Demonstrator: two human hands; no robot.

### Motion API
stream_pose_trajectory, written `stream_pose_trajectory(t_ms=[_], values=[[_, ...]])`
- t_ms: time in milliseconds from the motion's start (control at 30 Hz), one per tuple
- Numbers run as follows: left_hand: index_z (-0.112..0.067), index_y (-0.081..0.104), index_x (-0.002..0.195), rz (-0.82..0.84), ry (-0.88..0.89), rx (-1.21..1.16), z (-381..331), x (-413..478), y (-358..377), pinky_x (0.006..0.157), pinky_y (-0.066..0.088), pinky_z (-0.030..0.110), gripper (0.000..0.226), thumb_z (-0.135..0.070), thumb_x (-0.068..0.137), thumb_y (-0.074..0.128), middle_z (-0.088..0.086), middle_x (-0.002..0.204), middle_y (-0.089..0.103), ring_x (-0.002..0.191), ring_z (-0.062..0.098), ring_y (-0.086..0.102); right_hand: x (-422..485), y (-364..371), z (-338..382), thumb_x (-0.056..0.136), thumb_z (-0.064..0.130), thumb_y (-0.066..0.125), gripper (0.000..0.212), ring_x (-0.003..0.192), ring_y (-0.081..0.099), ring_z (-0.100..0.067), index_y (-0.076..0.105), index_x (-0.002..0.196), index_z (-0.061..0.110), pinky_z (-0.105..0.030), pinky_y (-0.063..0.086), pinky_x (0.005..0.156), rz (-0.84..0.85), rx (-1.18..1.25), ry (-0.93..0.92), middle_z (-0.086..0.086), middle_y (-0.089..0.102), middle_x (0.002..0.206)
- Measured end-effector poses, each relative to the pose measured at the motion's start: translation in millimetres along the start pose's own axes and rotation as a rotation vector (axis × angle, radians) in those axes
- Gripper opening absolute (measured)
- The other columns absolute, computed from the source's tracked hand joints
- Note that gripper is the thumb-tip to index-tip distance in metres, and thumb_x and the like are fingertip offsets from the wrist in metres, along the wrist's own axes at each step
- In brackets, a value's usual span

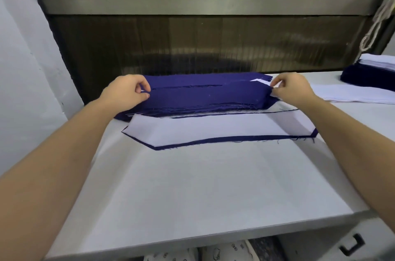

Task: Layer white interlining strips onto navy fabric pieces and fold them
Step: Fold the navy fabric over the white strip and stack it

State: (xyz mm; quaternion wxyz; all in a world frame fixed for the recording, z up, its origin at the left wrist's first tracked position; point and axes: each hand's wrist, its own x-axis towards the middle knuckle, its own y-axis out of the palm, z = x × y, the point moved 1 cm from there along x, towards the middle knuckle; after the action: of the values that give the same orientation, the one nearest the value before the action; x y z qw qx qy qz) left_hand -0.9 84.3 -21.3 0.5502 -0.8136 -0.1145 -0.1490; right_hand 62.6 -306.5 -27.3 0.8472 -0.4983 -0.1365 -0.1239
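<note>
Head view: the left hand (128, 92) and right hand (293, 89), well apart, each pinch one end of the top navy piece (203, 95) on the near navy stack (188, 109), likely to keep its fold even (a white interlining strip (261, 81) peeks out at the right end). Just in front lies one layered piece (213, 130). Count: two navy stacks, the second stack (363, 75) far right, and one loose white pile (352, 95).
</note>
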Motion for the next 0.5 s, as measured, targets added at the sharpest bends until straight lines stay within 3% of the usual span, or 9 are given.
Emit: stream_pose_trajectory(t_ms=[200,300,500], values=[[-0.019,0.062,0.104,0.009,-0.039,0.090,5.7,37.3,19.5,0.074,0.046,0.033,0.015,-0.019,0.089,0.062,-0.001,0.089,0.059,0.087,0.019,0.057,33.7,19.7,26.6,0.090,0.004,0.047,0.032,0.107,0.056,-0.031,0.066,0.116,0.008,-0.034,0.044,0.090,-0.043,-0.067,-0.168,-0.013,0.063,0.116],[-0.017,0.062,0.115,0.021,-0.050,0.169,10.8,56.5,26.3,0.085,0.049,0.037,0.027,-0.020,0.088,0.064,0.006,0.110,0.063,0.102,0.024,0.059,54.5,29.2,32.4,0.093,0.009,0.047,0.033,0.114,0.053,-0.034,0.063,0.122,0.012,-0.042,0.044,0.097,0.049,-0.172,-0.189,-0.013,0.061,0.123],[-0.013,0.056,0.129,0.145,-0.009,0.224,14.0,81.6,35.8,0.098,0.041,0.037,0.048,-0.020,0.084,0.070,0.007,0.130,0.058,0.120,0.026,0.052,87.3,44.4,33.4,0.092,0.013,0.058,0.037,0.123,0.048,-0.032,0.058,0.129,0.016,-0.041,0.040,0.102,0.243,-0.272,-0.181,-0.008,0.055,0.135]])
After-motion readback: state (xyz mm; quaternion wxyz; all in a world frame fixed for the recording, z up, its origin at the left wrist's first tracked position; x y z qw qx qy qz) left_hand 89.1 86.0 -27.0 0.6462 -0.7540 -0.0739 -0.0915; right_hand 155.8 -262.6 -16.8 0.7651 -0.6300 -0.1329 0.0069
